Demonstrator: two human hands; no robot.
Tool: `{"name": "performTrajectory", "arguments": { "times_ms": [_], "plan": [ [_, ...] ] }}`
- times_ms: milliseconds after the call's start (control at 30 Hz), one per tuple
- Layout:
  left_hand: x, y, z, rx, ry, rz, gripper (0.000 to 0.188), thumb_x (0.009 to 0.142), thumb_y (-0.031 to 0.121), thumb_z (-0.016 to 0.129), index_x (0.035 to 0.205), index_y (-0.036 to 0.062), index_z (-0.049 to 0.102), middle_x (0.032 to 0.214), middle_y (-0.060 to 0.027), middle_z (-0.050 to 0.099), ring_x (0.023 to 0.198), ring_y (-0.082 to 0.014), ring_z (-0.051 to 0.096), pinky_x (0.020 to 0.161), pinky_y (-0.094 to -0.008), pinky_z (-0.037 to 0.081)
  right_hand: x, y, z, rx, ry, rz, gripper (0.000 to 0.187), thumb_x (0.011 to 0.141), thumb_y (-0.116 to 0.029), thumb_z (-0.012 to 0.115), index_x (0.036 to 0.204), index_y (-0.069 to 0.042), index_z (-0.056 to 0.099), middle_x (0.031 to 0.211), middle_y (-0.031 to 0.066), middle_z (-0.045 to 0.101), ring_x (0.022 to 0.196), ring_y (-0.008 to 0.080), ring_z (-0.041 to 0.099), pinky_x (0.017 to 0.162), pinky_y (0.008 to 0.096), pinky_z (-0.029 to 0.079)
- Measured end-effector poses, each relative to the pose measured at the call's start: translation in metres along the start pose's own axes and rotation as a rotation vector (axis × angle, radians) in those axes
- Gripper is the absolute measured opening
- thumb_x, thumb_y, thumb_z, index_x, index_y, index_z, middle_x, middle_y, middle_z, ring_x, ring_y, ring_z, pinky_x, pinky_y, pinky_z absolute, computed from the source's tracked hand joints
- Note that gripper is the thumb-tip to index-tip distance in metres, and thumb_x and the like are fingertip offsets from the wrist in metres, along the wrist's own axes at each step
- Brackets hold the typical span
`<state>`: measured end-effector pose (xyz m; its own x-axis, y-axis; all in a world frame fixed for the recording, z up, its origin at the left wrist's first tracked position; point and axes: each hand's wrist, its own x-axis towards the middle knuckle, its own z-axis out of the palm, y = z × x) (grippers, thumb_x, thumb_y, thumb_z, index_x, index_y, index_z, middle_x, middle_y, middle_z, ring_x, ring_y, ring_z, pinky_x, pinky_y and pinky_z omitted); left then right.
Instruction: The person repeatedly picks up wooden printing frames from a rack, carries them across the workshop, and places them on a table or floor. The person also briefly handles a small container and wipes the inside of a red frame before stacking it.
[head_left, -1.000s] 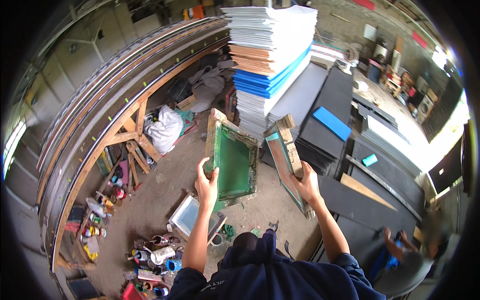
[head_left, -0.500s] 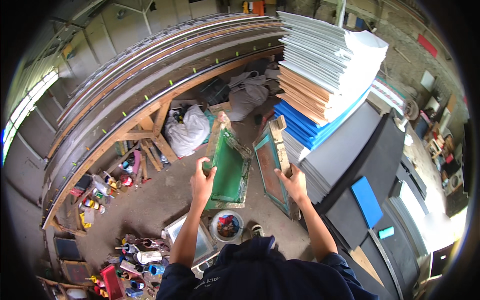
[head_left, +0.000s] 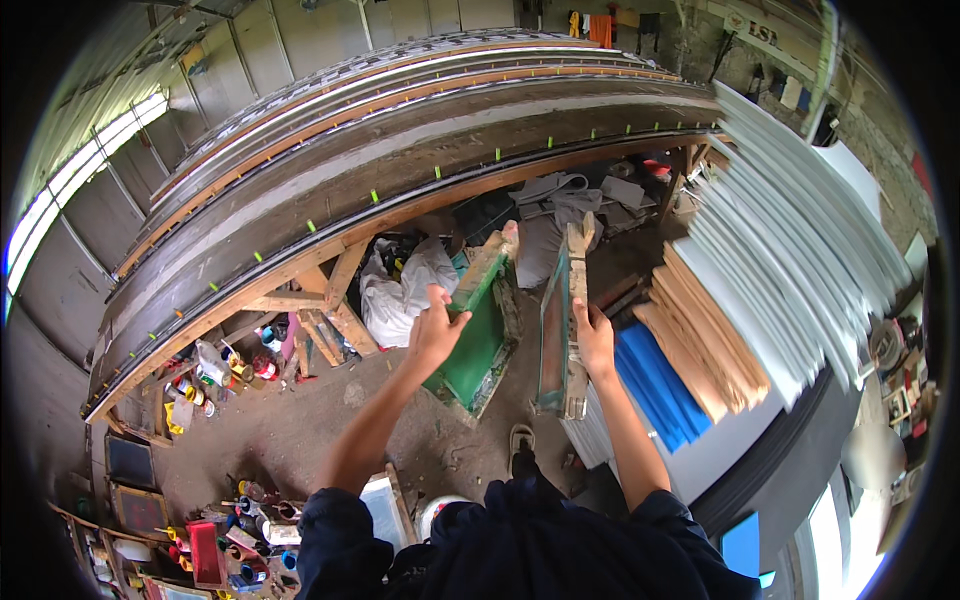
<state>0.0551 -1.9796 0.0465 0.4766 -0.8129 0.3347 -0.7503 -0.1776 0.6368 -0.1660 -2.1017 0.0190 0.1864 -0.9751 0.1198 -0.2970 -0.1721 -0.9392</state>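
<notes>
My left hand (head_left: pixel 438 330) is closed on the edge of a wood-framed printing screen with green mesh (head_left: pixel 474 345); its frame is crusted with old paint. A second, narrower-looking printing screen (head_left: pixel 556 340) is in my right hand (head_left: pixel 594 342), its fingers wrapped over the outer wooden bar. Both screens are tilted and held apart, with a gap between them over the floor. The second one is turned nearly edge-on, so little of its mesh shows.
A long printing table (head_left: pixel 420 200) curves across the far side, with a white sack (head_left: pixel 405 290) under it. To the right rise stacks of white sheets (head_left: pixel 790 240), brown sheets (head_left: pixel 700 335) and blue sheets (head_left: pixel 655 385). Paint pots (head_left: pixel 255 570) crowd the lower left.
My body and view have moved toward the long table. Both screens have come closer to it, and the right one has turned more edge-on. The bucket is now mostly hidden by my body.
</notes>
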Motion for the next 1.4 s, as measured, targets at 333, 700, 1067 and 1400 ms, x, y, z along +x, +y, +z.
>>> {"name": "performTrajectory", "arguments": {
  "times_ms": [333,700,1067,1400],
  "plan": [
    [0.207,-0.02,0.08,-0.07,-0.09,-0.008,0.042,0.076,0.019,0.063,0.096,0.0071,0.028,0.069,-0.02,0.052,0.066,-0.0441,0.054,0.055,-0.0466,0.038,0.213,-0.008,0.06,-0.063,0.042,0.007,0.049,0.086,-0.04,0.046,0.1,0.007,0.054,0.091,0.0236,0.058,0.09,0.0339,0.055,0.079,0.0353,0.04],
    [0.441,-0.033,0.209,-0.1,-0.318,0.286,0.04,0.075,0.021,0.063,0.094,0.0077,0.031,0.074,-0.0182,0.056,0.072,-0.042,0.056,0.062,-0.0487,0.042,0.408,0.031,0.088,-0.051,0.331,0.176,0.052,0.086,-0.044,0.044,0.102,0.004,0.055,0.092,0.0189,0.059,0.089,0.0309,0.055,0.078,0.0353,0.039],
    [0.611,0.044,0.403,-0.063,-0.535,0.489,0.038,0.075,0.017,0.063,0.093,0.0061,0.031,0.069,-0.0217,0.057,0.066,-0.0417,0.057,0.056,-0.0481,0.045,0.552,0.1,0.028,0.017,0.533,0.298,0.051,0.075,-0.042,0.063,0.1,0.003,0.058,0.091,0.0103,0.061,0.081,0.0174,0.056,0.072,0.0298,0.041],
    [0.738,0.167,0.616,-0.08,-0.557,0.534,0.039,0.075,0.017,0.064,0.093,0.0047,0.032,0.069,-0.0207,0.057,0.062,-0.0371,0.059,0.048,-0.0432,0.049,0.751,0.182,-0.094,-0.148,0.642,0.373,0.044,0.077,-0.037,0.062,0.099,0.001,0.06,0.089,0.0101,0.062,0.078,0.0171,0.057,0.07,0.0289,0.042]
  ]
}}
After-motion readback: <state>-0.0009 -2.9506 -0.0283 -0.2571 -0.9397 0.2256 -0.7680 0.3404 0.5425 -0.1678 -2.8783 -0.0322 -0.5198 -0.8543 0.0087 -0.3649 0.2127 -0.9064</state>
